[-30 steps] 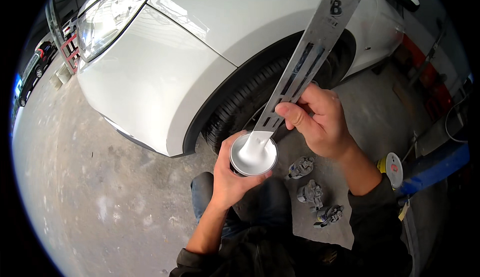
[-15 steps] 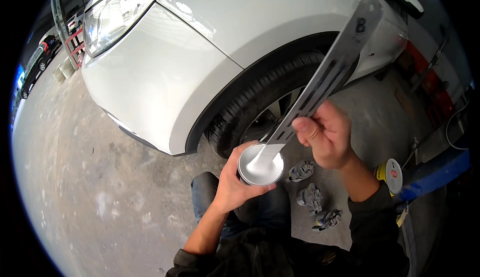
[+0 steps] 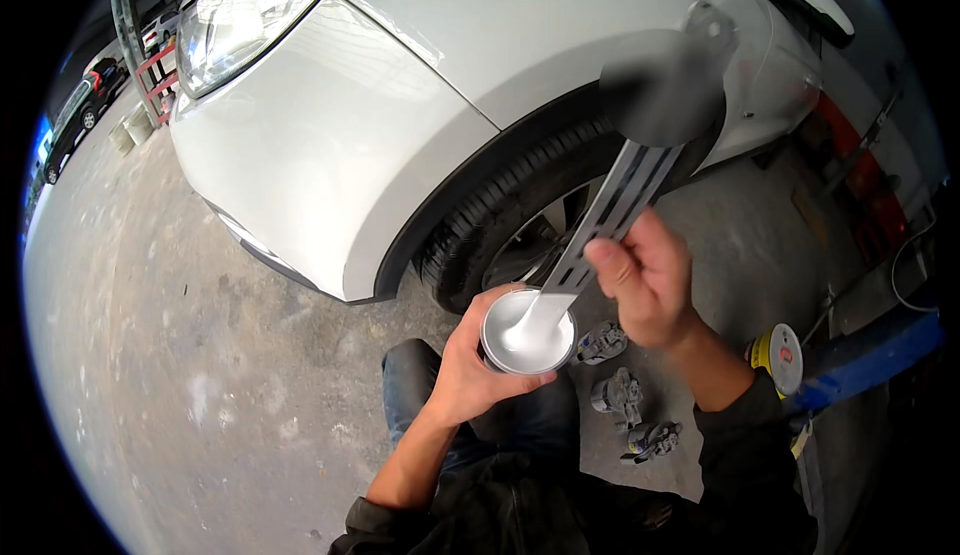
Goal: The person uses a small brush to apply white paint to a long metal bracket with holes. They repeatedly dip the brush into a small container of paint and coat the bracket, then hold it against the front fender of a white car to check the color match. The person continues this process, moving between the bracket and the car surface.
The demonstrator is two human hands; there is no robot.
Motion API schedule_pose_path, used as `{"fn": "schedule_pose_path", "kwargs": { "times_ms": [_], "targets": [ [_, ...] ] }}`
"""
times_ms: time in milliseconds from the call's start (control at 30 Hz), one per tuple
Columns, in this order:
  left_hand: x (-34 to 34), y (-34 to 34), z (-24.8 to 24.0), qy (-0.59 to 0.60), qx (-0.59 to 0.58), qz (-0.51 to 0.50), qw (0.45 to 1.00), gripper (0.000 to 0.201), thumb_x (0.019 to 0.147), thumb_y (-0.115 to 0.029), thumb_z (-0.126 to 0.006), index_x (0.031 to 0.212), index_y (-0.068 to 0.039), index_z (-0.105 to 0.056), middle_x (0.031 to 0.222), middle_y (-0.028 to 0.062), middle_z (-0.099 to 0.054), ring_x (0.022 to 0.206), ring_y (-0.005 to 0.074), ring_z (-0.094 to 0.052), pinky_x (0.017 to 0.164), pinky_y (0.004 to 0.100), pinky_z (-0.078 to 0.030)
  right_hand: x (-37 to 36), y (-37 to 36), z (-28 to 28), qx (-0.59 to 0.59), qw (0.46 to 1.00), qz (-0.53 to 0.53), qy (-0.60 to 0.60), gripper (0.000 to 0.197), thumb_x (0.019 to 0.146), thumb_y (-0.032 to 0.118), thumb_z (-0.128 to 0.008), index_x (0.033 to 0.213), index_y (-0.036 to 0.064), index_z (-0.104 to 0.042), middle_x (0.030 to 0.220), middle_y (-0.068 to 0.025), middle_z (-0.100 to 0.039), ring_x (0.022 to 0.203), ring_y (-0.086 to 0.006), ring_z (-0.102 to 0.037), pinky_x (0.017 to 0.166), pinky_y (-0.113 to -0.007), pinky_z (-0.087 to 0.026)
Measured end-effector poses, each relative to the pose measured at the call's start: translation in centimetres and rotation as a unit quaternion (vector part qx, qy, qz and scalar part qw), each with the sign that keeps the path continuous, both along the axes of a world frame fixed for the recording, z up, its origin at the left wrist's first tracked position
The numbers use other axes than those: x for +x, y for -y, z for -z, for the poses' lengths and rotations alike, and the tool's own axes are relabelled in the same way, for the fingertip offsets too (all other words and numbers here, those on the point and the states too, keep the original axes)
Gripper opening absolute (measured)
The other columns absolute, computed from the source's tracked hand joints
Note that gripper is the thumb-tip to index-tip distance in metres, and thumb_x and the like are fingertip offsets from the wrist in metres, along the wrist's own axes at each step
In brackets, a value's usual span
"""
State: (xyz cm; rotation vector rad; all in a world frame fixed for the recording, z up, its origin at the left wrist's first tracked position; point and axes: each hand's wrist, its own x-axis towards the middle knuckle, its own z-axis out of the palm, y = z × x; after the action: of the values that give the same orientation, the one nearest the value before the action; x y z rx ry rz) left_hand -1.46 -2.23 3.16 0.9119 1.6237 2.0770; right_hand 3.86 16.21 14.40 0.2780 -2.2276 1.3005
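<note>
My left hand (image 3: 470, 370) is closed around a small round cup (image 3: 500, 313), holding it upright over my knees. Inside lies smooth white paint (image 3: 520, 345). A long flat grey mixing stick (image 3: 612, 195) with slots slants down into the cup, its lower end coated white. My right hand (image 3: 650, 280) pinches the stick partway along, thumb on its near face, just right of the cup. Higher up, part of the stick is hidden by a dark blur.
A white car's fender (image 3: 330, 145) and front tyre (image 3: 520, 205) stand right ahead. Several grey-stained spray guns (image 3: 618, 395) lie on the floor beside my legs. To the right are a yellow tin with a pale lid (image 3: 787, 360) and a blue beam (image 3: 870, 360).
The stick's lower end has shifted a little right within the cup, and its top has swung left. My left hand keeps its hold on the cup. The view has moved slightly.
</note>
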Motion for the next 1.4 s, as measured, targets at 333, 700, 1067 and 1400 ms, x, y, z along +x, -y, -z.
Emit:
{"fn": "schedule_pose_path", "kwargs": {
  "times_ms": [333, 700, 1067, 1400],
  "targets": [
    [0.3, 0.3, 0.1, -0.002, 0.009, -0.013, 1.0, 0.085, 0.06, -0.008, -0.09, 0.136, -0.004, -0.05, 0.127, 0.0062, -0.059, 0.117, 0.0173, -0.057, 0.102, 0.0324, -0.044, 0.2, -1.0, -0.3, 0.028, 0.998, 0.05, -0.035, 0.011, 0.098, 0.011, -0.062, 0.098, 0.0002, -0.061, 0.071, -0.0062, -0.063, 0.059, -0.0115, -0.056, 0.057, -0.027, -0.045],
    [0.4, -0.4, 0.0, 0.005, 0.021, -0.028, 0.999, 0.086, 0.057, -0.003, -0.09, 0.134, -0.003, -0.05, 0.123, 0.0053, -0.06, 0.115, 0.0156, -0.057, 0.101, 0.0319, -0.044, 0.1, 0.3, 2.9, 0.111, 0.992, 0.025, -0.062, 0.014, 0.096, 0.012, -0.065, 0.101, -0.0001, -0.061, 0.069, -0.0072, -0.061, 0.058, -0.0117, -0.055, 0.057, -0.029, -0.045],
    [-3.2, 1.9, -2.0, -0.062, -0.004, 0.225, 0.972, 0.087, 0.056, -0.014, -0.094, 0.133, -0.003, -0.055, 0.127, 0.0063, -0.061, 0.117, 0.0181, -0.058, 0.104, 0.0338, -0.043, -0.1, -2.1, -4.0, 0.009, 0.952, -0.297, 0.08, 0.009, 0.088, 0.006, -0.074, 0.093, 0.0012, -0.069, 0.076, -0.0031, -0.069, 0.063, -0.0084, -0.062, 0.055, -0.022, -0.047],
    [-3.3, -0.4, -2.1, 0.038, 0.075, 0.456, 0.886, 0.09, 0.043, -0.018, -0.096, 0.125, -0.002, -0.062, 0.118, 0.0116, -0.068, 0.117, 0.0254, -0.062, 0.103, 0.0364, -0.045, -1.3, 2.9, -9.2, 0.087, 0.844, -0.5, 0.171, 0.025, 0.076, 0.007, -0.085, 0.092, 0.0042, -0.066, 0.084, -0.0018, -0.071, 0.073, -0.009, -0.067, 0.066, -0.023, -0.053]
  ]
}}
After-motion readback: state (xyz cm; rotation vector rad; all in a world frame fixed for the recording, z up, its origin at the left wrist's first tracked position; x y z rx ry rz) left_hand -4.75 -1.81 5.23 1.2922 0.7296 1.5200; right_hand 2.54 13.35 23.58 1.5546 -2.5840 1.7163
